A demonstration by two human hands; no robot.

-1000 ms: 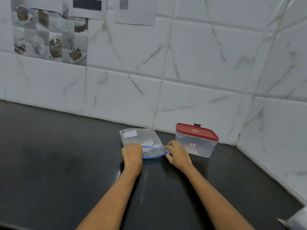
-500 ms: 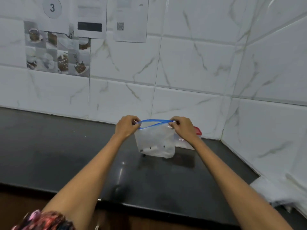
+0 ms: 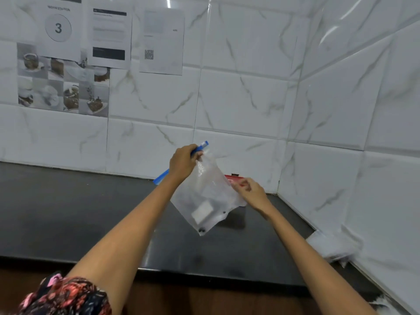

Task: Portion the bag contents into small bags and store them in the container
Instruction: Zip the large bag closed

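Note:
A clear zip bag (image 3: 204, 196) with a blue zip strip hangs tilted above the black counter (image 3: 68, 212). It carries a white label and has a few small dark bits near its lower corner. My left hand (image 3: 181, 162) grips the blue strip at the top. My right hand (image 3: 251, 193) is at the bag's right edge with its fingers curled; whether it pinches the plastic is unclear. Behind them, only a sliver of the container's red lid (image 3: 235, 178) shows; the bag and my right hand hide its body.
The counter runs into a corner of white marble-look tiles at the back right. A heap of white plastic (image 3: 334, 246) lies on the counter by the right wall. Printed sheets (image 3: 109, 37) are stuck on the back wall. The counter's front edge runs across below my arms.
The bag went from lying on the counter to being lifted by both hands at the zip. My right hand has now let go of the zip end and dropped to the bag's side; the bag tilts.

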